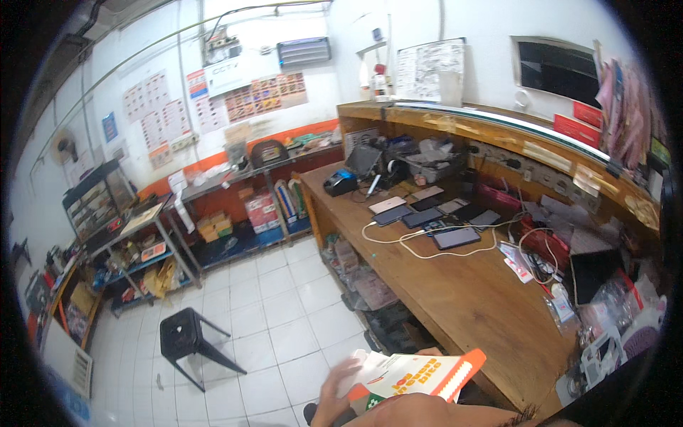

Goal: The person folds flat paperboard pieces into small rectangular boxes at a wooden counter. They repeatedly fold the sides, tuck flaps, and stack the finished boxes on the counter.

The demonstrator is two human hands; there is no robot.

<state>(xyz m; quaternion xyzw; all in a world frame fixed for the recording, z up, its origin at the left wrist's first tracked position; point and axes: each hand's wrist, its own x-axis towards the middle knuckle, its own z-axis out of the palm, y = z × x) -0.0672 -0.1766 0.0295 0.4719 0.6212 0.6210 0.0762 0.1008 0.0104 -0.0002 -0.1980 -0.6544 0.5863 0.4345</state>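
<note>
Low in the view, a white and orange cardboard food carton (420,377) with a zigzag edge and printed lettering is held tilted in front of me, near the desk's front edge. My left hand (334,390) has hold of its left end, at a pale flap; the fingers are smeared by motion. From the lower right my right forearm reaches across the carton's near side. My right hand (421,407) is bent against the carton, its fingers mostly hidden. A bit of skin shows behind the carton's far edge. What is inside the carton cannot be seen.
Several phones (457,238) and a looped white cable (405,245) lie on the wooden desk (469,306). Plastic bags and a dark tablet (596,276) crowd its right end. A black stool (188,334) stands on the tiled floor at left; metal shelves (213,245) line the wall.
</note>
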